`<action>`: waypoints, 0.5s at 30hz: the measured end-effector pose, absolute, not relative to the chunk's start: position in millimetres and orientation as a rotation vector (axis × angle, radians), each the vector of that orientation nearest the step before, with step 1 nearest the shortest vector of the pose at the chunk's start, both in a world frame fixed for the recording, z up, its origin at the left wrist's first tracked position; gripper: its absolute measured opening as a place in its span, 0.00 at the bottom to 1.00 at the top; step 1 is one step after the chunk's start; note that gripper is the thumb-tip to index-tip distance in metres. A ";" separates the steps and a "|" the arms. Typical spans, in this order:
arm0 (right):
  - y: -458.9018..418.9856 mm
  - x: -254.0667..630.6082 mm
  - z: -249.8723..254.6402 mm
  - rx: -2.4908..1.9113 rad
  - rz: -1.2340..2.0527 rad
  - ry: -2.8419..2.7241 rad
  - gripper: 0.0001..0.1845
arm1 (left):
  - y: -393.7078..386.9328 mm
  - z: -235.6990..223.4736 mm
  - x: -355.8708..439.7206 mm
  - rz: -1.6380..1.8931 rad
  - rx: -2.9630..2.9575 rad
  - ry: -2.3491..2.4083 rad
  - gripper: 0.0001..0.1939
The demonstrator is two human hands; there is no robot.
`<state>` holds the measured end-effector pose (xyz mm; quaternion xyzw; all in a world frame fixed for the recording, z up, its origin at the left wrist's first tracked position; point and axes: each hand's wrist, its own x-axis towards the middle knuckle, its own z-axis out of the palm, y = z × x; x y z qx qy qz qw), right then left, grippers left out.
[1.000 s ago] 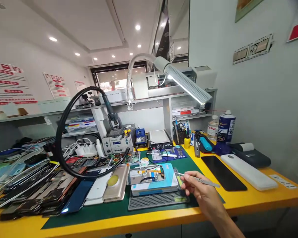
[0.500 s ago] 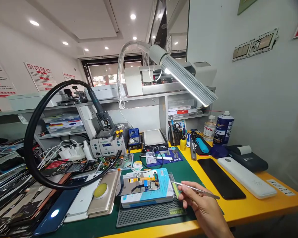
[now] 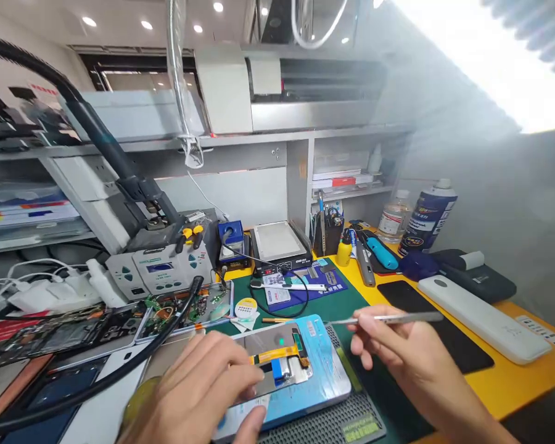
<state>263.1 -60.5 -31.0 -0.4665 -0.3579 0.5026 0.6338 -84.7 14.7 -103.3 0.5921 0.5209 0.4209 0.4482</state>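
Note:
My right hand (image 3: 404, 354) pinches a pair of metal tweezers (image 3: 419, 317), held nearly level with the tip pointing left, close to the top right corner of a blue and white box (image 3: 330, 376). On that box lies a phone screen assembly (image 3: 268, 345) showing its back, with an orange flex cable (image 3: 275, 354) and a blue tab (image 3: 280, 370). My left hand (image 3: 198, 391) reaches over the left part of the screen assembly, fingers bent and thumb apart. Whether its fingertips touch the screen is unclear. Under the box sits a grey perforated mat (image 3: 365, 413).
A black hose (image 3: 120, 379) arcs across the left side, over several phones. Behind stand a hot-air station (image 3: 161, 268) and a heating plate (image 3: 280, 240). To the right lie a black phone (image 3: 472, 354), a white power bank (image 3: 485, 317) and a spray can (image 3: 428, 216). A bright lamp (image 3: 481, 55) hangs overhead.
My left hand has come into view over the screen assembly. The view has tipped down and moved closer to the bench. My right hand still holds the tweezers.

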 end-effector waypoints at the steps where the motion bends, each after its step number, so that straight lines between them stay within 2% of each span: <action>1: -47.6 262.9 -21.1 -1.054 1.158 -0.858 0.13 | 23.6 -85.2 -69.0 0.970 1.525 1.182 0.16; 4: -8.8 257.7 2.1 -1.020 1.222 -0.935 0.12 | 37.8 -37.5 -29.8 0.698 1.799 0.946 0.13; 6: 10.0 253.1 7.1 -1.004 1.288 -0.976 0.13 | 40.9 -24.1 -15.8 0.682 1.914 0.930 0.13; 11: 18.1 253.3 -9.9 -1.016 1.414 -1.033 0.14 | 43.1 -51.0 -9.8 0.646 2.336 0.834 0.20; 13: 12.6 258.8 -19.0 -1.025 1.434 -1.051 0.12 | 41.7 -60.9 -8.6 0.819 2.489 0.748 0.22; 15: 7.1 265.7 -26.5 -1.032 1.458 -1.072 0.11 | 37.8 -62.3 -5.2 0.989 2.579 0.682 0.19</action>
